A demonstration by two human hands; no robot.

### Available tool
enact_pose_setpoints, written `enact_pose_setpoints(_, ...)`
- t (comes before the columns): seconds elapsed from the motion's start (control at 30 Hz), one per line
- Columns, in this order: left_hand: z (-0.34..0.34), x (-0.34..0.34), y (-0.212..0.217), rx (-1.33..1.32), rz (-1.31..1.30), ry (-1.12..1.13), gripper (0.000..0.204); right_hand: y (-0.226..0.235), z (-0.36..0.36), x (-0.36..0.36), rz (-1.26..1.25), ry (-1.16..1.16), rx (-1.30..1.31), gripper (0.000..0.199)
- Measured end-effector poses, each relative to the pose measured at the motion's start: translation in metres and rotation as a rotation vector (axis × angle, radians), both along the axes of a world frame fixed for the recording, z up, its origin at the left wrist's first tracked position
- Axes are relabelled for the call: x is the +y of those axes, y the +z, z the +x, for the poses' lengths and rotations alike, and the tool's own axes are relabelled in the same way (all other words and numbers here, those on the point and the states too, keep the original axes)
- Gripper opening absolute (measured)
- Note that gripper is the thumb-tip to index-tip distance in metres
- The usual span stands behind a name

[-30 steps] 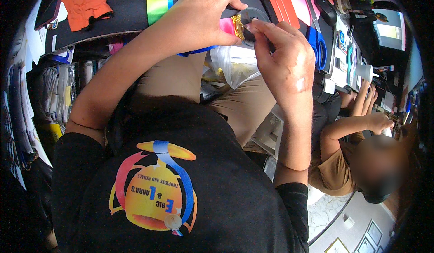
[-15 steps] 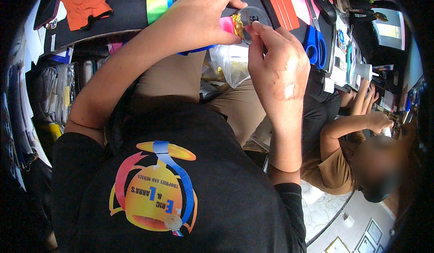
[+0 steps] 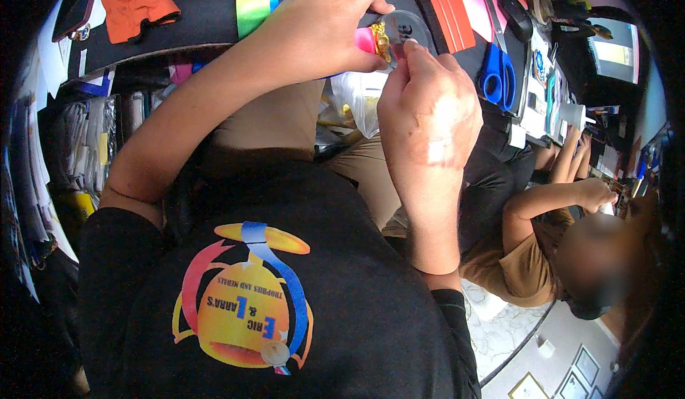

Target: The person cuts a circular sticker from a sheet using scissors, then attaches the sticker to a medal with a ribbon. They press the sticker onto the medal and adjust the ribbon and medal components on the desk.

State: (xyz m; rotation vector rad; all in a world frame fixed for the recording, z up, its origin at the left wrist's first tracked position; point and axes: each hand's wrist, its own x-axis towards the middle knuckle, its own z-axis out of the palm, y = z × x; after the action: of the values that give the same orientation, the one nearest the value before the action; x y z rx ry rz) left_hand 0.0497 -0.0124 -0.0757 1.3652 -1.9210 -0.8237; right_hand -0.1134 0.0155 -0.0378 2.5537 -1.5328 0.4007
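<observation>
Left hand (image 3: 335, 24) is spread beside bumpy gold trim (image 3: 381, 40), right hand (image 3: 433, 103) pinched together over a clear, round disc (image 3: 417, 26)

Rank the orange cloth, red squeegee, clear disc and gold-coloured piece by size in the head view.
Orange cloth
Red squeegee and clear disc: too close to rank; the right hand covers part of the disc
Gold-coloured piece

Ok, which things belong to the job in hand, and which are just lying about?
At the job, judging by the hands:
pink strip and gold piece, at the left hand
clear disc, at the right hand

Seemingly just lying about:
orange cloth
red flat tool
blue-handled scissors
</observation>
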Motion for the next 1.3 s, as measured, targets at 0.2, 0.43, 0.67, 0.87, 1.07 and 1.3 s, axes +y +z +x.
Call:
enact_pose_setpoints(0.2,-0.006,0.003,-0.022,0.012,-0.255,0.127,0.092,0.001,-0.001,0.003,0.062,-0.02,0.018,0.022)
enact_pose_setpoints(0.43,-0.007,0.002,-0.028,0.014,-0.296,0.139,0.087,0.0,-0.002,0.002,0.087,-0.033,-0.042,0.016)
enact_pose_setpoints(0.67,-0.008,0.003,-0.028,0.008,-0.285,0.143,0.088,0.002,-0.011,-0.004,0.0,0.117,-0.008,0.02)
enact_pose_setpoints(0.87,-0.007,0.002,-0.028,0.014,-0.282,0.137,0.089,0.007,-0.023,-0.014,0.075,0.203,0.012,0.029)
enact_pose_setpoints(1.07,-0.008,0.003,-0.027,0.002,-0.269,0.141,0.089,0.009,-0.03,-0.017,0.089,0.251,0.01,0.032)
enact_pose_setpoints(1.3,-0.007,0.003,-0.028,0.014,-0.297,0.124,0.09,0.009,-0.033,-0.017,0.1,0.258,0.018,0.033)
